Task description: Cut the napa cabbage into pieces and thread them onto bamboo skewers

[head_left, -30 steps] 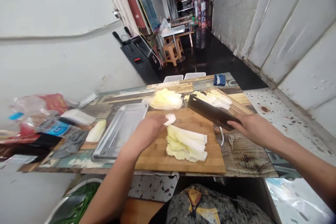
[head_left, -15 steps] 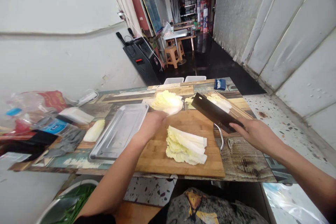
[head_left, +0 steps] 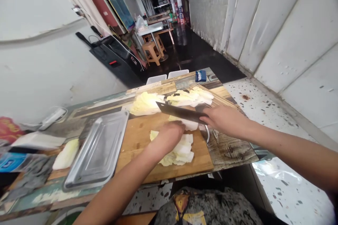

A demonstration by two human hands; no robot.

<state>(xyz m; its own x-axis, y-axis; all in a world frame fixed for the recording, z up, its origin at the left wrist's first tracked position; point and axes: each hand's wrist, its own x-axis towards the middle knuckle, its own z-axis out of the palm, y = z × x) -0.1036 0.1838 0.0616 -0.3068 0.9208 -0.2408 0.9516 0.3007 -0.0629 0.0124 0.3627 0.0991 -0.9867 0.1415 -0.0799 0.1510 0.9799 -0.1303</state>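
My right hand [head_left: 220,117] grips the handle of a dark cleaver [head_left: 181,112], its blade pointing left above the far part of the wooden cutting board [head_left: 139,130]. My left hand [head_left: 171,134], its fingers curled and slightly blurred, is at a pale cabbage leaf [head_left: 188,123] just below the blade; the fingertips are partly hidden. Nearer me on the board, a stack of cabbage leaves [head_left: 179,153] lies partly under the left hand. Past the board rest a yellow-white cabbage pile [head_left: 146,103] and more cabbage leaves [head_left: 188,96].
A metal tray [head_left: 95,151] stands left of the board, with a piece of cabbage [head_left: 66,154] and a grey cloth [head_left: 34,174] beyond it. Thin wooden sticks [head_left: 221,100] and a blue box [head_left: 200,76] lie at the far right of the table.
My left hand has come back from the far cabbage pile to the board, where another leaf now lies. The cleaver has moved over the board, its blade more level. The view has shifted right.
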